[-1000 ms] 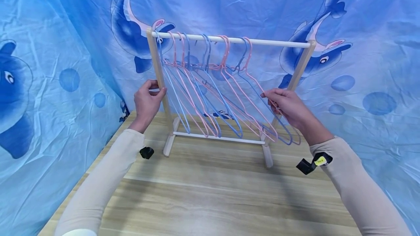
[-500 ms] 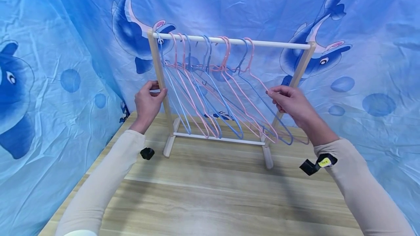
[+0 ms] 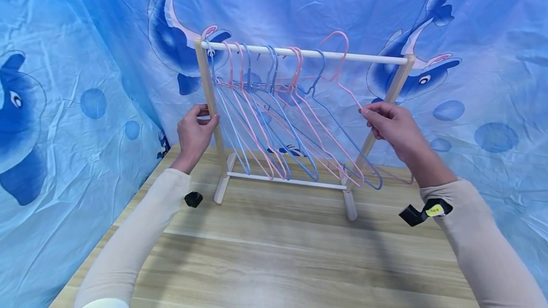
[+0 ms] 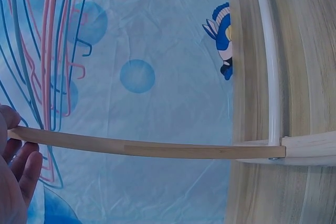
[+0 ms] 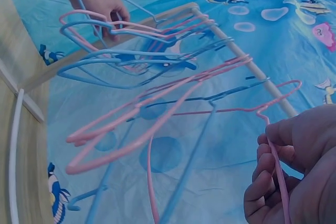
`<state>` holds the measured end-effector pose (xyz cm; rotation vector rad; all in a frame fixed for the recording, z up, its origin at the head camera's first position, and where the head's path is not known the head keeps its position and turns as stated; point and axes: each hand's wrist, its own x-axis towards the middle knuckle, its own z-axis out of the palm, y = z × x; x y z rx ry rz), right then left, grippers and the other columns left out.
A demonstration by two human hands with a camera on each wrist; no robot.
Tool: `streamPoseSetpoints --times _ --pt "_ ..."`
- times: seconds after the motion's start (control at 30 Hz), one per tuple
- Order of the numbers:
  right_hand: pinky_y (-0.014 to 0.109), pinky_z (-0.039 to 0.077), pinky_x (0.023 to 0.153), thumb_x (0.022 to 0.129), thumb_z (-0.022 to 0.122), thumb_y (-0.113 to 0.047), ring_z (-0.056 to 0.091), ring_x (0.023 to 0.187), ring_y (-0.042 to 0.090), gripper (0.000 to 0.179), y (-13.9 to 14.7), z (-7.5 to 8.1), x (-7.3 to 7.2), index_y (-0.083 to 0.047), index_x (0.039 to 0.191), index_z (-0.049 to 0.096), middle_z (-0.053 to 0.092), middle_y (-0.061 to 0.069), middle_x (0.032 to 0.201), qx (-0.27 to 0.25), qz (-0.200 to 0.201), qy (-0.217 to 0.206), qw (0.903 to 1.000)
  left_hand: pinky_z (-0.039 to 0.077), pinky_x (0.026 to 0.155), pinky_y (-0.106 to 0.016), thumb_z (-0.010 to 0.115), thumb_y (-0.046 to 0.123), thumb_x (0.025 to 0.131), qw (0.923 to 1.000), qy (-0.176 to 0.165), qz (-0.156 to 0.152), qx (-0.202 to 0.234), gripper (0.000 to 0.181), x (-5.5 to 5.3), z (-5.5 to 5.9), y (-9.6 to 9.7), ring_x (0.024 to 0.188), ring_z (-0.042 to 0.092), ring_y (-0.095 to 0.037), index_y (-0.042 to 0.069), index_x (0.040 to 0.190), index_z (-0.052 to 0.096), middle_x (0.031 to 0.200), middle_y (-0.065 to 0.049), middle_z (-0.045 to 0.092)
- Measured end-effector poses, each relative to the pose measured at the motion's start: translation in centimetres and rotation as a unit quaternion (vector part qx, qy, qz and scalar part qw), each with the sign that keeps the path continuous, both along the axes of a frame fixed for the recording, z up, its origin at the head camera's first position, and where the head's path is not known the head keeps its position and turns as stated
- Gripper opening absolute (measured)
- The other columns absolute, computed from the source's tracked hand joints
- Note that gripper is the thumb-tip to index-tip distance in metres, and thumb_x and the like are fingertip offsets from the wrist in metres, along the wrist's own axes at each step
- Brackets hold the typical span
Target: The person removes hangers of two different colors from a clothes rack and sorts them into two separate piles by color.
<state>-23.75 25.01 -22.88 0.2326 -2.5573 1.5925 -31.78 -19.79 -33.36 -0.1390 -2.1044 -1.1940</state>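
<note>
In the head view, my right hand pinches the right shoulder of a pink hanger between thumb and fingers. That hanger's hook rises above the white top rail of a small wooden rack. My left hand grips the rack's left post, thumb in front. Several pink and blue hangers hang along the rail, the nearest to mine being a blue hanger. The right wrist view shows the pink hanger running across my curled fingers. In the left wrist view, the left hand is partly cut off.
The rack's feet stand on a wood-grain table, joined by a white lower bar. Blue sheets printed with dolphins hang behind and to the left. The rack's right post rises just behind the right hand.
My right hand has moved right and slightly up with the pink hanger. Its hook, on the rail before, now stands above it. My left hand has stayed on the post.
</note>
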Motion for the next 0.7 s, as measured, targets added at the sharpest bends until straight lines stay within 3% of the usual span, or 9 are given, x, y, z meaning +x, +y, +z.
streamPoseSetpoints --times 0.17,0.3,0.5,0.7 --pt "0.024 0.043 0.061 0.103 0.058 -0.040 0.048 0.070 0.012 0.029 0.7 0.6 0.8 -0.015 0.115 0.067 0.055 -0.007 0.083 0.002 -0.021 0.033 0.9992 0.062 0.082 -0.047 0.073 0.020 0.095 1.0000 0.001 0.002 -0.001 0.031 -0.1 -0.1 0.0 0.093 0.076 -0.030 0.004 0.121 0.069 0.112 -0.016 0.074" --pt "0.022 0.045 0.060 0.103 0.059 -0.040 0.050 0.071 0.013 0.033 1.2 0.9 1.6 -0.012 0.118 0.067 0.056 -0.008 0.083 0.041 -0.054 0.058 0.9960 0.061 0.083 -0.048 0.073 0.021 0.095 1.0000 -0.001 0.002 -0.002 0.032 -0.1 -0.1 0.0 0.094 0.076 -0.031 0.004 0.123 0.068 0.113 -0.016 0.074" --pt "0.020 0.047 0.058 0.102 0.057 -0.045 0.053 0.077 0.016 0.045 1.9 0.7 3.1 -0.009 0.129 0.067 0.059 -0.002 0.088 0.124 -0.100 0.093 0.9828 0.062 0.081 -0.047 0.073 0.022 0.095 1.0000 0.004 0.005 -0.005 0.032 -0.2 -0.1 0.1 0.092 0.076 -0.030 0.005 0.122 0.069 0.111 -0.016 0.075" --pt "0.023 0.042 0.053 0.103 0.056 -0.044 0.047 0.075 0.021 0.043 3.0 -0.1 4.6 -0.010 0.126 0.068 0.056 0.005 0.086 0.173 -0.124 0.124 0.9692 0.062 0.081 -0.047 0.073 0.020 0.094 0.9999 0.007 0.011 -0.003 0.031 -0.3 0.0 0.1 0.091 0.077 -0.029 0.005 0.121 0.070 0.111 -0.016 0.075"
